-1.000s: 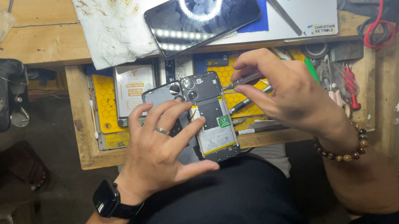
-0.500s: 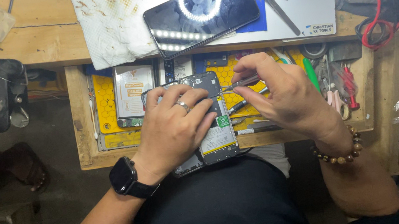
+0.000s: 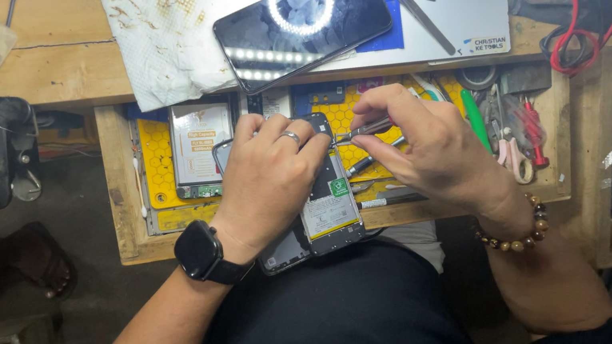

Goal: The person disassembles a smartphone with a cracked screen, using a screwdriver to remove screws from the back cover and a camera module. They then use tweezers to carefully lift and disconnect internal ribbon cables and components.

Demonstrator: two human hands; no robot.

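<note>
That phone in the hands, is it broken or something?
It looks opened up: the phone has no back cover, so its insides show. The left hand steadies it; the right hand pokes in tweezers. The paper towel above is stained.

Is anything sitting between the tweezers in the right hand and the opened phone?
Nothing visible does. The right hand holds the tweezers with their tip right at the opened phone; the left hand grips the phone from the other side.

I see an opened phone (image 3: 330,207) lying back-up, cover off, showing a dark board and a pale battery with a green sticker. It rests lengthwise over the drawer's front edge. Slim metal tweezers (image 3: 361,130) touch its upper end.
</note>
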